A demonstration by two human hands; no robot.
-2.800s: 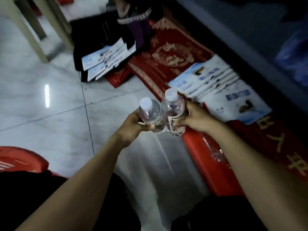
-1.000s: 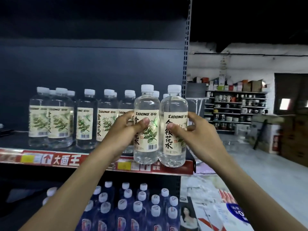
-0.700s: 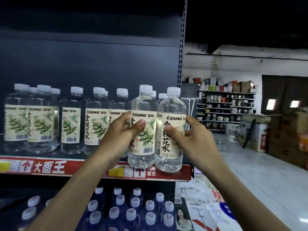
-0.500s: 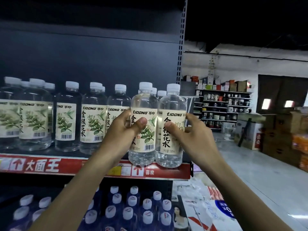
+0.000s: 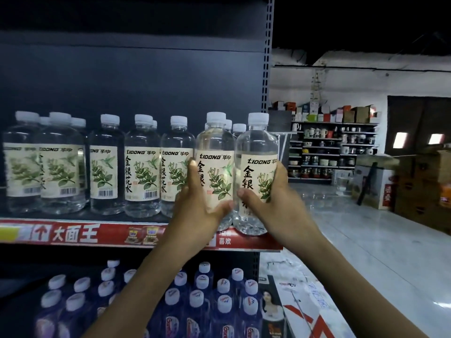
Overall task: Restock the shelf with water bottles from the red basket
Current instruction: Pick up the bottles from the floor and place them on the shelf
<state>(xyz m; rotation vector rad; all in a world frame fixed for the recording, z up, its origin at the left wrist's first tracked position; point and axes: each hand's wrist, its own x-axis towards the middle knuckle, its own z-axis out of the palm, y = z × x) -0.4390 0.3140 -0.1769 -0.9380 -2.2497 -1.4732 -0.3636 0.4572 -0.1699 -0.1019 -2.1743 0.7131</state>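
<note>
I hold two clear water bottles with cream leaf-print labels and white caps, side by side at the right end of the shelf. My left hand grips the left bottle around its lower half. My right hand wraps the right bottle, whose base sits at the shelf's red front strip. A row of matching bottles stands on the shelf to the left, and more caps show behind the held pair. The red basket is out of view.
A lower shelf holds several blue bottles with white caps. The dark shelf back panel and a perforated upright post bound the shelf on the right. Printed packs lie on the floor at right; far shelving and cardboard boxes stand beyond.
I rose from the floor with both bottles and brought them up to the shelf. In the last second they have settled lower, and my hands slid down the bottles toward their bases.
</note>
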